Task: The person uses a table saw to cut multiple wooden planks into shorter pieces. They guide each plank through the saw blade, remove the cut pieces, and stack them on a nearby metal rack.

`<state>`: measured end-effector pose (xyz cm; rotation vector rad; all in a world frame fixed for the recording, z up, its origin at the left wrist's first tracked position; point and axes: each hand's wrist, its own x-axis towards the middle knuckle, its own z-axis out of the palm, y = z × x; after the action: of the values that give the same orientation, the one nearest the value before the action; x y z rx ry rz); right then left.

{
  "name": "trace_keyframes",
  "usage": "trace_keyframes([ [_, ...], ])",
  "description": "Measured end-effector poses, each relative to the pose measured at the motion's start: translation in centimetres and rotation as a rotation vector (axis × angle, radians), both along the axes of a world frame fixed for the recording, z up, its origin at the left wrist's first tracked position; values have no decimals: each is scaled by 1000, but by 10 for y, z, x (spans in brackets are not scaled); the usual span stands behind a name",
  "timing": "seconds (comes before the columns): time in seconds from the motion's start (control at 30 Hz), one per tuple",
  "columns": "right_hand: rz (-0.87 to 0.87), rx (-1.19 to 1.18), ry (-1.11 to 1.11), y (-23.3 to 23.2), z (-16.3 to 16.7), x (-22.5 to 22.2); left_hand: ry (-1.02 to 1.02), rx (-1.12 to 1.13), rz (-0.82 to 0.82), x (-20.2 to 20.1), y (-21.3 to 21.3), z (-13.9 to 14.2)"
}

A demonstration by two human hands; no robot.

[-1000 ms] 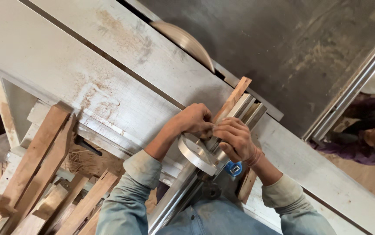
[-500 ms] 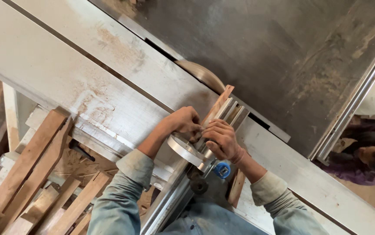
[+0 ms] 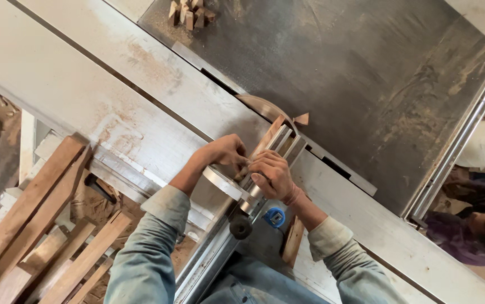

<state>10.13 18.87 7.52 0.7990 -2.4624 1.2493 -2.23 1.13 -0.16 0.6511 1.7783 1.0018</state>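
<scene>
Right now my left hand [image 3: 223, 153] and right hand [image 3: 270, 174] both have their fingers closed on the narrow reddish-brown wooden strip [image 3: 268, 137] lying along the grey metal sliding guide [image 3: 285, 147] on the dusty grey saw tabletop [image 3: 141, 84], its far end touching the round saw blade [image 3: 259, 104].

dusty matt metal saw table [image 3: 366, 84], probably steel

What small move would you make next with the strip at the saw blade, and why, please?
Probably draw the metal guide and wooden strip back: a small cut-off piece lies beyond the saw blade, so the cut looks finished, and both hands sit near it.
</scene>
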Motion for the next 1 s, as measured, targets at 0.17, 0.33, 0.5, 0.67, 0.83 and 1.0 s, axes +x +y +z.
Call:
trace_keyframes([
  [0.17,-20,-11,7,-1,2,-1,44,-11,0,0,-2,9],
  [0.33,-22,-34,6,-5,2,-1,-14,-28,12,-2,-5,15],
  [0.5,-17,-11,-17,-5,-3,-1,0,-14,5,-2,-6,15],
  [0.67,-117,-38,83,-5,-18,1,19,-65,0,-2,-10,14],
  [0.83,-561,-341,-9,-2,-35,2,1,24,24,0,-11,13],
  [1.0,-893,11,43,32,-54,-36,-43,65,55,-2,-16,10],
])
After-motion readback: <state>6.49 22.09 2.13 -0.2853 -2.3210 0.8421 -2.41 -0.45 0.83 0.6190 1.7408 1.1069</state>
